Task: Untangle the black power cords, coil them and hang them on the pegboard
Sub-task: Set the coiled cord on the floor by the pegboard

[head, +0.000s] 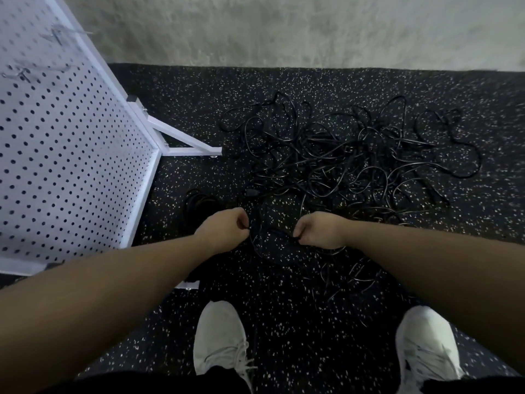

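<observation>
A big tangle of black power cords (pixel 341 157) lies on the dark speckled floor in front of me. One black cord (pixel 272 233) is lifted out of it and runs between my two hands. My left hand (pixel 224 230) pinches the cord with curled fingers. My right hand (pixel 318 230) grips the same cord a short way to the right. A loop of that cord hangs down below my hands. The white pegboard (pixel 65 149) stands at the left on a white frame, with metal hooks (pixel 56 35) near its top.
A small coiled black bundle (pixel 199 203) lies by the pegboard's lower edge. The pegboard's white foot (pixel 187 143) sticks out towards the pile. A grey concrete wall (pixel 284 29) runs behind the cords. My white shoes (pixel 221 336) stand close below my hands.
</observation>
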